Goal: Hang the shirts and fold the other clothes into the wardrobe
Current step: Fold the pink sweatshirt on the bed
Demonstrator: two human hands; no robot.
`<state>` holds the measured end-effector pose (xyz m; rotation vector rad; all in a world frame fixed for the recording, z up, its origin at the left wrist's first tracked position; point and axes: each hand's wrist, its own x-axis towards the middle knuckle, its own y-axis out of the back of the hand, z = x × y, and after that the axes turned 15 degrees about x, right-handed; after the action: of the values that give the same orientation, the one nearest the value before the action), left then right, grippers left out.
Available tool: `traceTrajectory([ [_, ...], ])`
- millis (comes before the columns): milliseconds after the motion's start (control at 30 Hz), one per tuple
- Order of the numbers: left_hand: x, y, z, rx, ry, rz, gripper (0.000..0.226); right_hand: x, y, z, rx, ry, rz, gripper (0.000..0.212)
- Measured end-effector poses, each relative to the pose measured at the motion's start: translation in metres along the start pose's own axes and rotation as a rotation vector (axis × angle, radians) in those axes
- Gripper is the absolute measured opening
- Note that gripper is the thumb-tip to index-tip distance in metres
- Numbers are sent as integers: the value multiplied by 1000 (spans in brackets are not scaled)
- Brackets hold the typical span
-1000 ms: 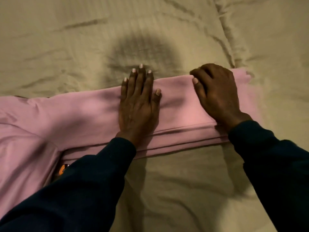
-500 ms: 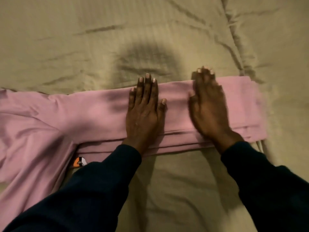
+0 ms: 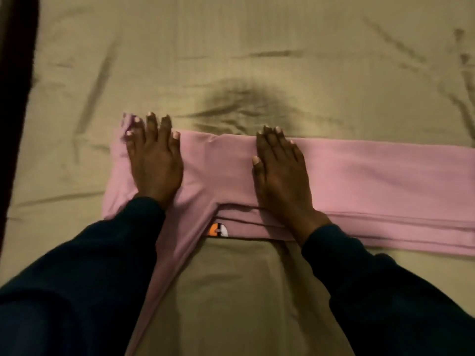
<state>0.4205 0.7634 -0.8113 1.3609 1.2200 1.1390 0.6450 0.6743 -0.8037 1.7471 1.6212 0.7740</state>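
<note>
On the olive-green bedsheet, seen from the head camera, a pink garment lies folded into a long flat band. The fabric is soft, smooth and matte, stacked in several layers whose edges show as thin parallel lines along the near side. The band's long axis runs left to right across the view; its right end runs out of the frame at the right edge, and its left end bunches into a rounded lump. From that left part another strip of the same pink cloth slants down toward the bottom of the view. A small orange-and-white patch peeks out where the strip and the band meet; what it is cannot be told.

The left hand lies flat on the left, bunched end of the garment, fingers straight and slightly spread, pointing away from the person, pressing and not curled round anything. The right hand lies flat on the middle of the band, fingers straight and close together, likewise pressing with nothing grasped. Both arms wear dark navy sleeves.

The sheet is wrinkled, with long shallow creases and a faint sheen; a dark shadow falls on it just beyond the hands. A dark vertical strip borders the left edge.
</note>
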Motion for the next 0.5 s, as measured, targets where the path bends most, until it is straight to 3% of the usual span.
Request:
traceTrajectory([
  [167,19,7,-28,-43,52,106,25,43,-28,-50,-6,95,67,28],
  [400,59,4,-92,-361,-47,0,27,100,-27,-55,33,-87,-210,15],
  [500,69,0,-97,-460,-44,-2,27,101,-25,-48,32,-56,-157,21],
])
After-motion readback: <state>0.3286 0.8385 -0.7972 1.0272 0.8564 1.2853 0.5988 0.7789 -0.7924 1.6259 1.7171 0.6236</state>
